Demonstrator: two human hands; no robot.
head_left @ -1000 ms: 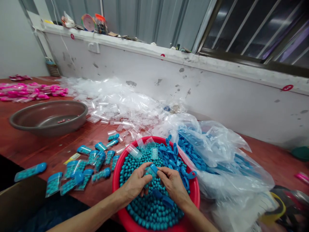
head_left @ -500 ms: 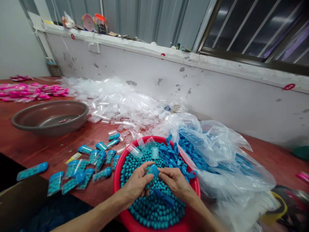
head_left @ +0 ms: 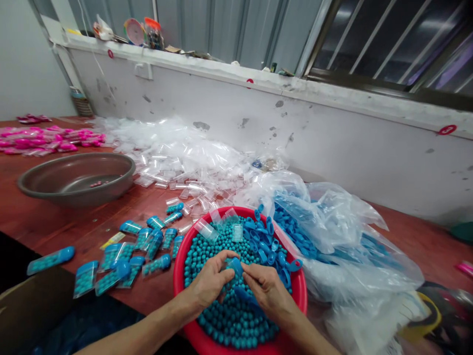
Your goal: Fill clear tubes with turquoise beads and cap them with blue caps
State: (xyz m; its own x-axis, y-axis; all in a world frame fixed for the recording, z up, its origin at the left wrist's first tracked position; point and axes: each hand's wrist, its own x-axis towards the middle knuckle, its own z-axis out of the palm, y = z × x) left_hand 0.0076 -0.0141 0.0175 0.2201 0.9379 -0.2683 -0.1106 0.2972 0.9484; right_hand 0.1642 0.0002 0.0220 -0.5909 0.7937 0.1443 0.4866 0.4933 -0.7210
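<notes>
My left hand is closed around a small clear case with a blue cap, tilted over the red tub. The fingertips of my right hand pinch at the cap's right edge. Beneath both hands, turquoise beads fill the red tub. Loose blue caps are heaped on the beads at the tub's right side, and one blue piece lies just under my right hand. A few clear empty cases rest on the beads at the back.
Several bead-filled, blue-capped cases lie left of the tub. Behind it spreads a pile of clear cases. A plastic bag of blue caps stands at the right. Farther left are a brown basin and pink-capped cases.
Both hands have shifted slightly downward, still on the capped case. My right hand now covers more of the blue piece on the beads. The surroundings look the same.
</notes>
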